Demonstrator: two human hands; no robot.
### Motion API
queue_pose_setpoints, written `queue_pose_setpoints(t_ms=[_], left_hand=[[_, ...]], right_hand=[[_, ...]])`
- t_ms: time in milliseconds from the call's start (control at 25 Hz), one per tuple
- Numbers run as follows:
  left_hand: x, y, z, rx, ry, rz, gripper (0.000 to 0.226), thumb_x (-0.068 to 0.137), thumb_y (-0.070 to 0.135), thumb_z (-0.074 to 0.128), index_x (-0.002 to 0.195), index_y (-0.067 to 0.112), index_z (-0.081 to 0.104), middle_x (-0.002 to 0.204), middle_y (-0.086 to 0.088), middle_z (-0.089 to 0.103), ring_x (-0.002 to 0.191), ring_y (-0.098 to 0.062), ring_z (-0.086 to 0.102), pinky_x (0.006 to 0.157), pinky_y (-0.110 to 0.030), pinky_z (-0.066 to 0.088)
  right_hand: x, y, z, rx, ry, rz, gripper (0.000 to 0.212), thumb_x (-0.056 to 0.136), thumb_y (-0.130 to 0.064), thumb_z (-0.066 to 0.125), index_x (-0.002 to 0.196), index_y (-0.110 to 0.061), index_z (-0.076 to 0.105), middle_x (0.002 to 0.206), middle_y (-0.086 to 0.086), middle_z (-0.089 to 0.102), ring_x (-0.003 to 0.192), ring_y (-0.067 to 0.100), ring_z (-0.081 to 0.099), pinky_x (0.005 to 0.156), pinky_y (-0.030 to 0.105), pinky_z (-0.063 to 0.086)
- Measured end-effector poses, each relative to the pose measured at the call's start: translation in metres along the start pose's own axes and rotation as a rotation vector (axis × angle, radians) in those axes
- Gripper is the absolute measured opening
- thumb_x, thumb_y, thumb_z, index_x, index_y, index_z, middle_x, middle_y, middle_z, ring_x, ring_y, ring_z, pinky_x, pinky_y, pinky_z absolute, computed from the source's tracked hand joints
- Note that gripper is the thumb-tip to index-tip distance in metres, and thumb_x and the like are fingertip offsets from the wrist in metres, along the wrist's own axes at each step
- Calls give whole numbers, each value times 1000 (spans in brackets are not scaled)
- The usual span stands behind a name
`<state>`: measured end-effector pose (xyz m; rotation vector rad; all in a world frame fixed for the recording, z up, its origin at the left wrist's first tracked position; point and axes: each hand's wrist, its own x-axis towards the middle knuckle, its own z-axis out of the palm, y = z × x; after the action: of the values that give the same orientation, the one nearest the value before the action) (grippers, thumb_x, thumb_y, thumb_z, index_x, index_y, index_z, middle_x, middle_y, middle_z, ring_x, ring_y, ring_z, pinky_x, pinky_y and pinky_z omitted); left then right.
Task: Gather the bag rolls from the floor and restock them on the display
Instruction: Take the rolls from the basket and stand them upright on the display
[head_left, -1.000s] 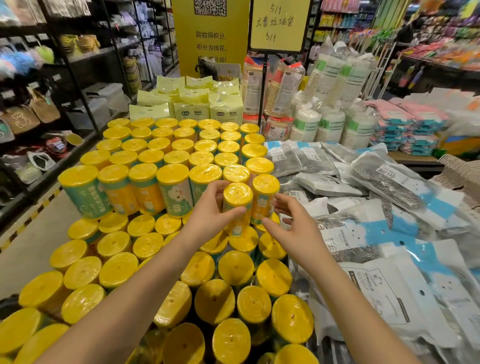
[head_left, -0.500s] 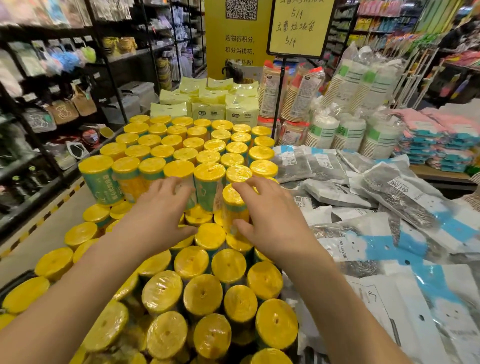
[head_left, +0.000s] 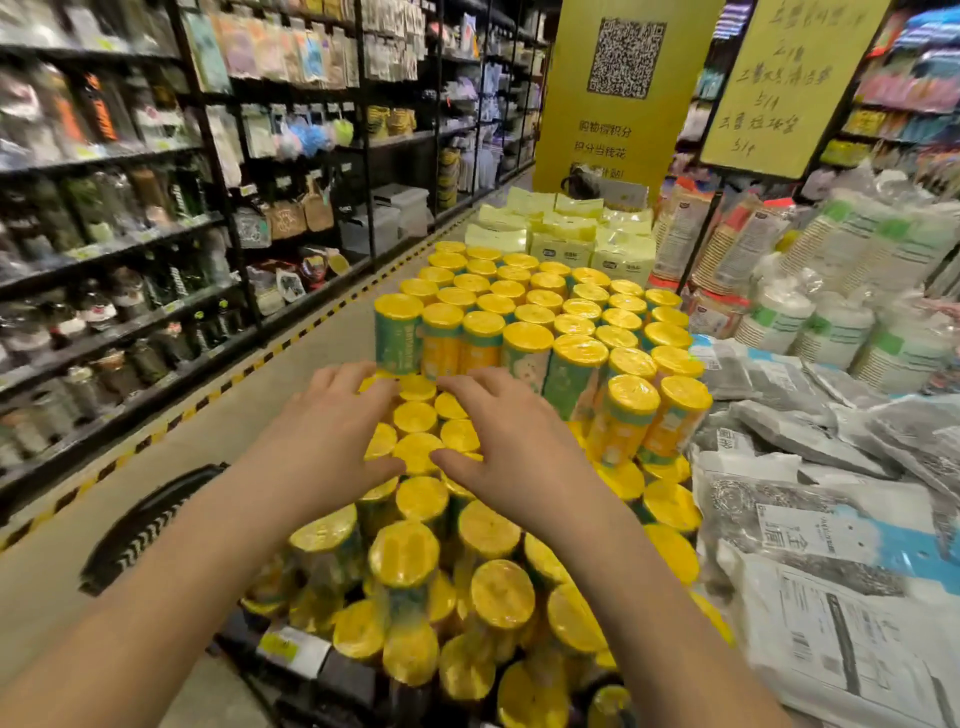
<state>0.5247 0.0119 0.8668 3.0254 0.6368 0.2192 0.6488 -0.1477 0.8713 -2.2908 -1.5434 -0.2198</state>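
We find the bag rolls (head_left: 519, 322) standing upright on the display (head_left: 291, 647), yellow caps up, packed cap to cap in two levels. The raised block sits toward the far end. The lower rows run back toward the viewer, and some rolls at the near edge are tilted.

The left hand (head_left: 332, 431) and right hand (head_left: 514, 452) lie side by side, palms down, over the lower rows just in front of the raised block. On both hands the grip is open, with fingers extended and spread and no roll held. The fingertips reach the foot of the raised block. We cannot confirm whether the palms touch the caps beneath them.

To the right, touching the rolls, lie heaps of grey packets (head_left: 810, 431) with blue and white labels. Behind the rolls stand pale yellow packs (head_left: 561, 244), and to their right are wrapped stacks of paper cups (head_left: 831, 322). Above these are a yellow board with a QR code (head_left: 623, 57) and a handwritten sign (head_left: 789, 78).

To the left, the floor (head_left: 291, 395) forms an aisle with a yellow-and-black strip (head_left: 208, 400) along the base of dark shelves (head_left: 130, 234) full of goods. A dark object with a pale zigzag pattern (head_left: 145, 525) rests on the floor near the left forearm; the blur prevents us from identifying it.
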Motion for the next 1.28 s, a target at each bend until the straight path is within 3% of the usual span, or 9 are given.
queue_pose_setpoints(t_ms=[320, 560, 920, 1120, 1280], left_hand=[[-138, -204, -15, -18, 15, -189, 87, 83, 63, 67, 154, 28, 32, 161, -4, 26, 147, -27, 24, 120, -44, 29], [-193, -311, -7, -48, -30, -327, 86, 82, 62, 68, 152, 27, 34, 156, -3, 31, 142, -26, 30, 116, -45, 34], [-136, -432, 19, -64, -138, -454, 79, 87, 56, 67, 153, 31, 30, 158, 3, 24, 146, -20, 22, 117, -40, 31], [-64, -493, 29, -36, -203, -398, 73, 89, 53, 65, 151, 32, 33, 158, 2, 27, 146, -22, 23, 118, -41, 32], [-8, -523, 52, -39, -282, -318, 73, 89, 52, 67, 151, 31, 35, 157, 0, 30, 145, -24, 25, 117, -43, 33]], right_hand=[[66, -216, 96, 86, -82, -183, 67, 89, -47, 68, 148, -27, 43, 141, 1, 50, 125, 25, 51, 97, 38, 48], [107, -312, 152, 137, -178, -232, 64, 91, -51, 64, 148, -31, 42, 143, -2, 48, 124, 23, 54, 94, 38, 50], [246, -350, 245, 115, -312, -241, 68, 91, -50, 63, 151, -31, 36, 146, 0, 46, 129, 23, 50, 101, 41, 47], [330, -332, 279, 78, -367, -196, 66, 90, -52, 65, 146, -28, 40, 136, 3, 53, 118, 25, 55, 95, 42, 50], [364, -313, 302, 82, -442, -121, 64, 91, -50, 62, 148, -30, 40, 138, 2, 52, 121, 26, 55, 97, 40, 47]])
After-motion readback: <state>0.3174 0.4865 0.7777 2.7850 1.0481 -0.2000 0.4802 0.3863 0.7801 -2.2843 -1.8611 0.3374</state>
